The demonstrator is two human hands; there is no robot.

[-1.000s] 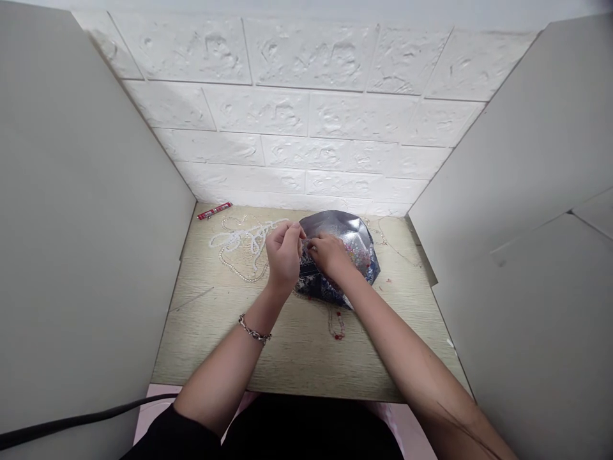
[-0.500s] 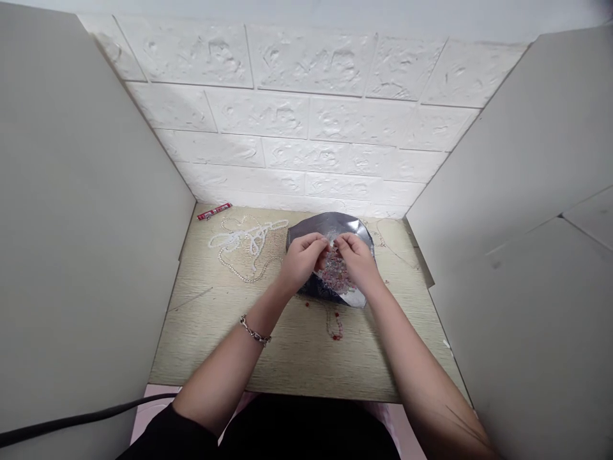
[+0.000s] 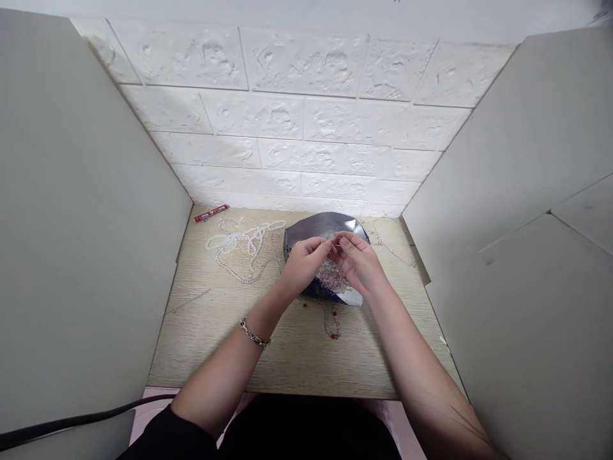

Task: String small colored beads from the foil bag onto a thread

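My left hand (image 3: 306, 260) is closed in a pinch, with a thin, light needle- or thread-like piece at its fingertips. Facing it, my right hand (image 3: 360, 260) has thumb and fingers bent together; whatever they grip is too small to make out. Both hands are held over a dark, shiny opened bag (image 3: 316, 225), their fingertips almost meeting. Inside the bag lies a heap of small pink and multicoloured beads (image 3: 331, 276), partly covered by my right hand. A short beaded strand (image 3: 334, 333) with red and pink beads rests on the table in front of the bag.
White and pearly bead strands (image 3: 244, 239) lie left of the bag. A red packet (image 3: 211, 213) is at the back left corner. A thin needle-like piece (image 3: 191, 298) lies on the left, and a loose red bead (image 3: 305, 305) before the bag. Panels flank the table (image 3: 287, 364).
My right hand has turned, its fingers now more opened out toward the left fingertips, showing the thin light piece between them. My left hand stays nearly in place. The view has shifted slightly.
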